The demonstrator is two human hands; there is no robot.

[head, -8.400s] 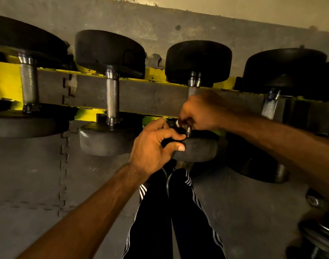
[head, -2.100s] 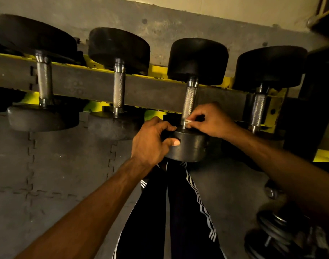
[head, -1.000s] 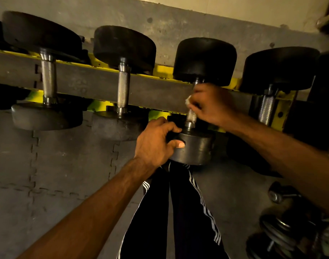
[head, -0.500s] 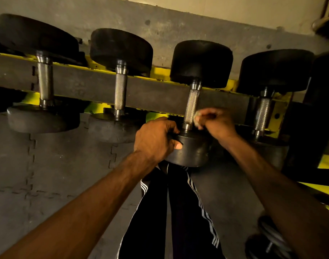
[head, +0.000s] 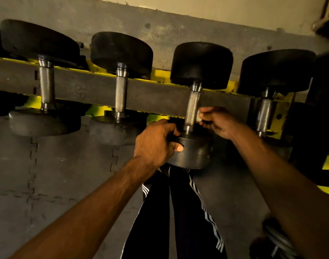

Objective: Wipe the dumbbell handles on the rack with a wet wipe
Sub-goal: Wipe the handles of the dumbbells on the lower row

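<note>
Two grips: left hand [head: 156, 144] clasps the surely heavy dumbbell head [head: 195, 156]; right hand [head: 218, 121] pinches a limp wet wipe [head: 198, 117] beside the handle [head: 192, 107].

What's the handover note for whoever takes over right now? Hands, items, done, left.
Left hand: grips the near head of the third dumbbell from the left, which sits on the rack.
Right hand: pinches the wet wipe against, or just beside, the lower right side of that dumbbell's handle.
Done: this view does not show which handles are already wiped.
Left: finish this handle, then probably the right neighbour's handle. Check the far-left handle and the second handle.
</note>
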